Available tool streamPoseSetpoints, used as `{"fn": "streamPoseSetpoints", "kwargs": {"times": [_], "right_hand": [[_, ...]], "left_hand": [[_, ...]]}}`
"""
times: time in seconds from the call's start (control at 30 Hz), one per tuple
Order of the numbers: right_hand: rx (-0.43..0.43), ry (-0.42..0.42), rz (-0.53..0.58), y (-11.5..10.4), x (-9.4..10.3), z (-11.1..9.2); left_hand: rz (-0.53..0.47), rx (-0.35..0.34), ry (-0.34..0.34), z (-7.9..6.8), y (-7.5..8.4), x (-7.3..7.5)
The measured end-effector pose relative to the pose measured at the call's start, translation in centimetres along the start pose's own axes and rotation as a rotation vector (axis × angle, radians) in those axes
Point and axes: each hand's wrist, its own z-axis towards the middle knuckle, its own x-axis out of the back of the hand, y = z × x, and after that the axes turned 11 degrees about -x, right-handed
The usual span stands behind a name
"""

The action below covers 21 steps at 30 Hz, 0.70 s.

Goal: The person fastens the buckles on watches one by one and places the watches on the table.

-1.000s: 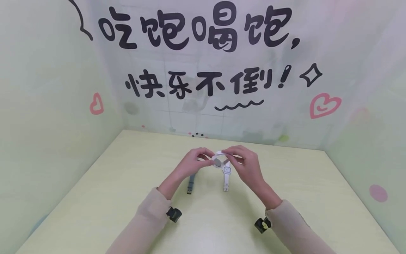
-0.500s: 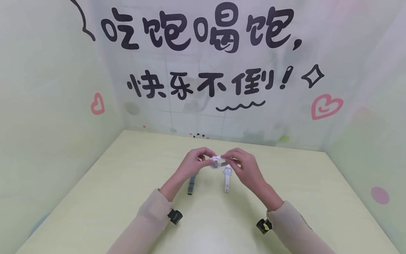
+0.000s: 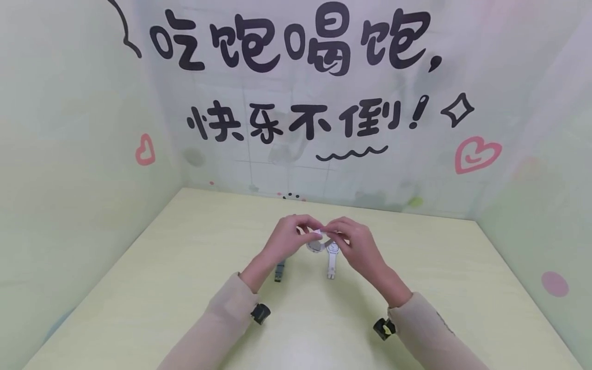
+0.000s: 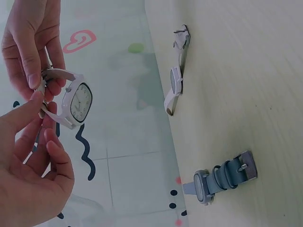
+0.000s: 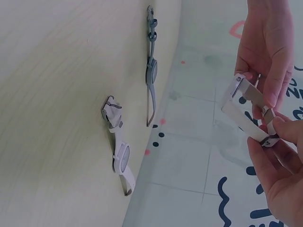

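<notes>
Raised above the table, a white wristwatch (image 3: pixel 315 246) is bent into a loop between the two hands. My left hand (image 3: pixel 288 239) pinches its strap near the ends, thumb and fingers close together. From the other side my right hand (image 3: pixel 358 241) pinches the strap at the buckle end, its fingertips meeting the left ones. In the left wrist view the round dial of the held wristwatch (image 4: pixel 80 101) faces outward, away from the fingers. Fingers partly hide the buckle; the right wrist view shows the strap ends overlapping there.
A second white watch (image 3: pixel 331 262) lies on the table (image 3: pixel 194 267) below the right hand. To its left lies a blue-grey watch (image 3: pixel 279 271), partly hidden by the left hand in the head view. A printed backdrop (image 3: pixel 296 169) rises behind the table.
My left hand has shifted right, from the watch case to the strap, up against the right fingertips. The case now hangs lower, below the fingers. The right hand has barely moved.
</notes>
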Motion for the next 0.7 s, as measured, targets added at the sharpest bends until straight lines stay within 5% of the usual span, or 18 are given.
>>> {"fn": "streamPoseSetpoints", "kwargs": {"times": [0.3, 0.7], "right_hand": [[-0.077, 0.000, 0.068, -0.10, 0.38, 0.10], [0.047, 0.039, 0.038, 0.15, 0.72, -0.39]], "left_hand": [[0.025, -0.009, -0.029, 0.16, 0.81, -0.04], [-0.021, 0.020, 0.020, 0.31, 0.58, 0.45]]}}
